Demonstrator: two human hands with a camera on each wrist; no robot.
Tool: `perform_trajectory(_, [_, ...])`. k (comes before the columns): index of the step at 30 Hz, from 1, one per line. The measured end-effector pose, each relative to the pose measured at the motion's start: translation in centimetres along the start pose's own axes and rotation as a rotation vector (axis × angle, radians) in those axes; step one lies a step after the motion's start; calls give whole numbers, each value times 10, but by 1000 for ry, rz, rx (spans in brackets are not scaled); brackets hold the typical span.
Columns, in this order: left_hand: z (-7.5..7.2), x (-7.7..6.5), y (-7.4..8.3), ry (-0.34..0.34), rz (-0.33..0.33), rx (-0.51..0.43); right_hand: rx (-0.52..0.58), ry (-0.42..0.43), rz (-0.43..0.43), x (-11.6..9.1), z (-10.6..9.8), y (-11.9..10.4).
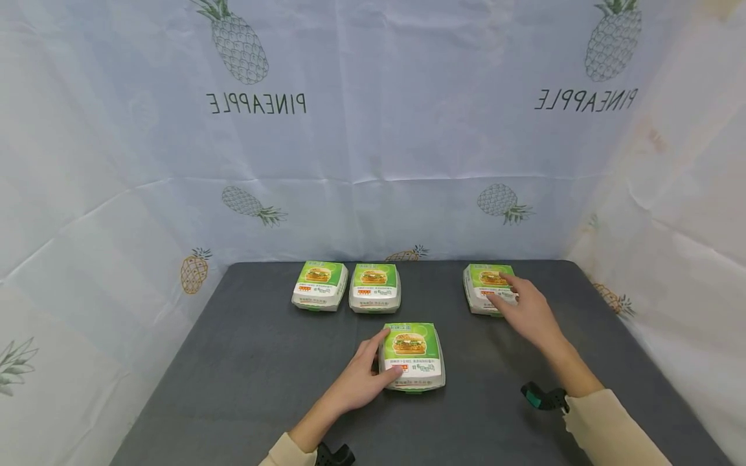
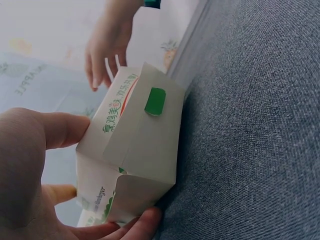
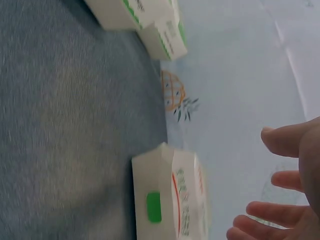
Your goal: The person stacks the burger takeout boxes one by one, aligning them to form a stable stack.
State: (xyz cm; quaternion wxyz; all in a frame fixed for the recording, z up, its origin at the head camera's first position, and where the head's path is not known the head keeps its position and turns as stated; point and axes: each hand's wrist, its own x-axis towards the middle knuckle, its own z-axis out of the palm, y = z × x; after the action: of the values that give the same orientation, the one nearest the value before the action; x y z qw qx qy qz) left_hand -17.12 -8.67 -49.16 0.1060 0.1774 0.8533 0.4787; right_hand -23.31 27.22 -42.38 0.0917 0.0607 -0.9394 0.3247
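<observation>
In the head view my left hand (image 1: 360, 378) holds a green and white burger box (image 1: 410, 353) by its left side, near the middle of the table. Its thumb lies at the front of the lid and the fingers curl along the left side. The left wrist view shows the fingertips low on that box's wall (image 2: 145, 135), which stands on the dark cloth. My right hand (image 1: 530, 312) hovers above another burger box (image 1: 479, 291) at the back right, fingers spread. In the right wrist view a gap shows between that hand (image 3: 290, 195) and the box (image 3: 155, 175).
Two more burger boxes (image 1: 319, 285) stand side by side at the back left of the dark table (image 1: 245, 388), the right-hand one (image 1: 374, 288) close to its neighbour. White cloth with pineapple prints (image 1: 373, 129) hangs behind the table and along both sides.
</observation>
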Motion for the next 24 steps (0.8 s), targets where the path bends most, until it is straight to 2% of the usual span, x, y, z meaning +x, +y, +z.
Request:
perform_trajectory(12, [-1,-1,2,-7,0,-6,-42,2,74,16,1,38])
perform_trajectory(19, [-1,-2,2,-7,5,-14,-12,-74,184,20,6,54])
perform_trajectory(24, [0,-2,1,1,17,-6,52,-128,251,22,9,61])
